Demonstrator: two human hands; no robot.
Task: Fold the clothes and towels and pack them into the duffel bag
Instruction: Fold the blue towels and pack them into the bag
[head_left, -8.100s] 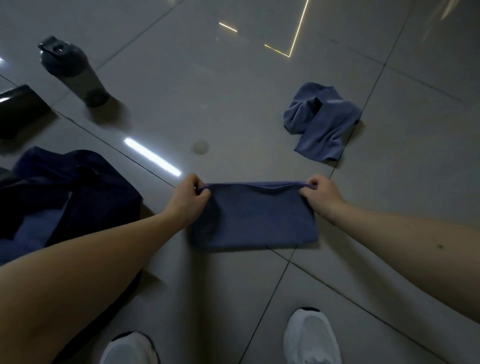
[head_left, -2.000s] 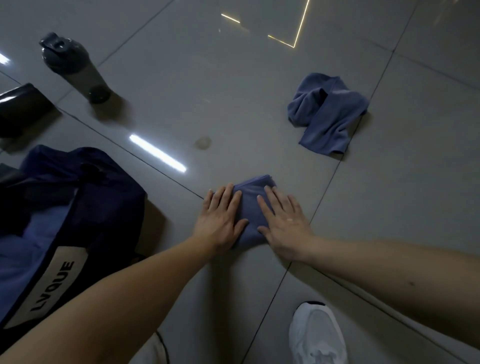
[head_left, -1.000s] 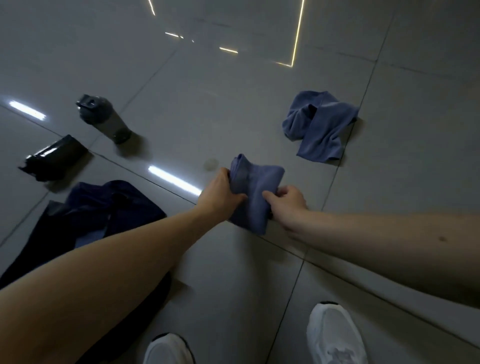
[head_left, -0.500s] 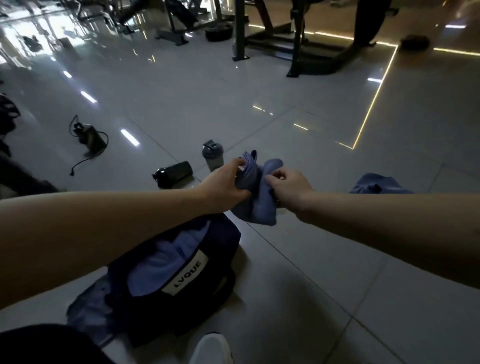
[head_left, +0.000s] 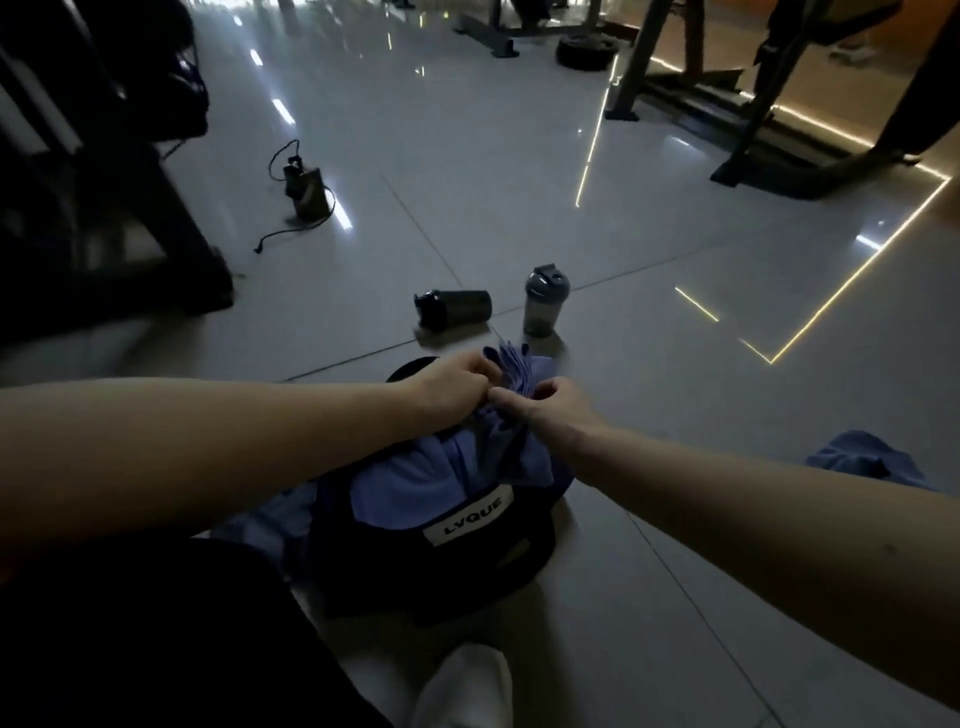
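Both hands hold a folded blue towel (head_left: 514, 366) over the open dark duffel bag (head_left: 467, 566), which carries a white label. My left hand (head_left: 452, 387) grips the towel's left side and my right hand (head_left: 545, 410) pinches its right side. The towel's lower part hangs down into the bag's mouth, where lighter blue cloth (head_left: 410, 483) lies. A second blue towel (head_left: 862, 460) lies crumpled on the floor at the right, partly hidden behind my right forearm.
Just beyond the bag a dark bottle (head_left: 454, 307) lies on its side and a grey shaker bottle (head_left: 543, 301) stands upright. A small device with a cable (head_left: 306, 189) sits further back. Gym machine frames (head_left: 753, 104) stand behind and at the left. My white shoe (head_left: 462, 686) is below.
Both hands lifted the folded towel off the floor and carried it left over the duffel bag, lowering it to the bag's mouth. The view swung left and up.
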